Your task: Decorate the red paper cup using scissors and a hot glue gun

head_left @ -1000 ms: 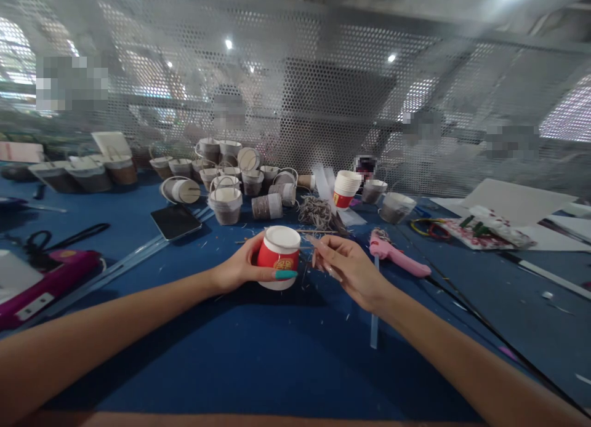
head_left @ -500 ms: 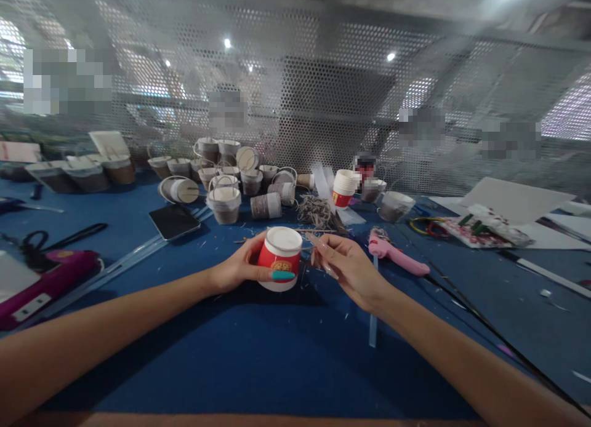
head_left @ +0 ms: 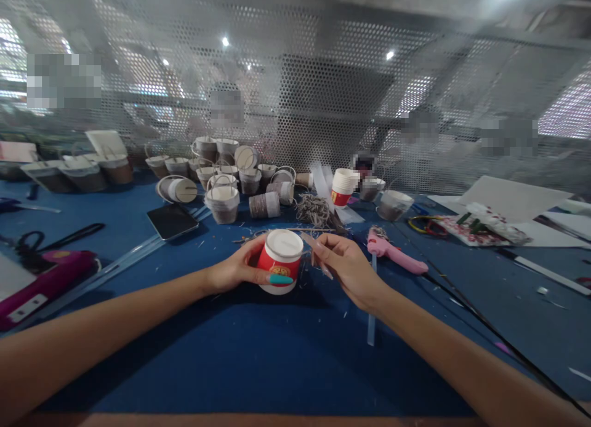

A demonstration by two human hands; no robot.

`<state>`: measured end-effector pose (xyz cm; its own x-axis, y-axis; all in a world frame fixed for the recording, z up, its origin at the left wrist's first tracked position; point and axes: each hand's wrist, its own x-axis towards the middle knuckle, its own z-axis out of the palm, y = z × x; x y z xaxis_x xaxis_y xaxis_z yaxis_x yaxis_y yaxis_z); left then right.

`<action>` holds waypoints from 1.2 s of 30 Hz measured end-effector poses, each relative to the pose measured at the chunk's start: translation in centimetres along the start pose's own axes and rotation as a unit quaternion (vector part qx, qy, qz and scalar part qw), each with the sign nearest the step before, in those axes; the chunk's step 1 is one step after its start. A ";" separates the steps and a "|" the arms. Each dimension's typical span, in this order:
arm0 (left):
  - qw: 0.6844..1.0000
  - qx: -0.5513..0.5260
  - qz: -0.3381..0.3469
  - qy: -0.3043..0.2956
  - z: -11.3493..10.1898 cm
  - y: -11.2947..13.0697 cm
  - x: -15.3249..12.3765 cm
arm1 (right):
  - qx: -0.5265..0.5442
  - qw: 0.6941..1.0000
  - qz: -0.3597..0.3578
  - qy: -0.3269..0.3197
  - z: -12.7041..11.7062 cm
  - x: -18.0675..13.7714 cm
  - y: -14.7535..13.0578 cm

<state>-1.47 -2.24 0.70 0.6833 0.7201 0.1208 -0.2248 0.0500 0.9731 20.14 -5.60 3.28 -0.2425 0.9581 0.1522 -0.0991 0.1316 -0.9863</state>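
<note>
A red and white paper cup (head_left: 282, 258) is upside down above the blue table, its white base facing up and tilted slightly towards me. My left hand (head_left: 242, 268) is closed round the cup's left side, with the thumb and its long turquoise nail across the front. At the cup's right edge, my right hand (head_left: 341, 264) has its fingers pinched together, the long nails pointing at the rim of the base. Whatever is between those fingertips is too small to make out. Behind the hands lies a tangled heap of grey-brown twine (head_left: 314, 210).
Several twine-wrapped cups with handles (head_left: 224, 204) crowd the back left. A stack of paper cups (head_left: 343, 187) stands behind the twine. On the right lies a pink glue gun (head_left: 399, 258) with its cord; a phone (head_left: 172, 221) and a magenta power strip (head_left: 50, 285) are left.
The cup has tipped slightly, showing more of its base. My right fingertips have shifted a little left, closer to the cup's edge. My left hand keeps its hold.
</note>
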 end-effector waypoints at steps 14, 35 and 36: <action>0.999 0.021 -0.001 -0.034 -0.1 0.2 0.1 | -0.018 1.000 0.002 0.008 0.1 -0.1 0.3; 0.998 -0.008 -0.001 -0.065 -0.2 -0.1 0.2 | -0.022 1.000 -0.001 0.004 0.2 -0.2 0.1; 0.998 -0.008 -0.001 -0.065 -0.2 -0.2 0.2 | -0.021 1.000 -0.002 0.002 0.3 -0.2 0.1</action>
<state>-1.46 -1.94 0.50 0.7675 0.6247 0.1440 -0.2340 0.0640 0.9701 19.93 -5.89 3.21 -0.2376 0.9589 0.1552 -0.0590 0.1452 -0.9876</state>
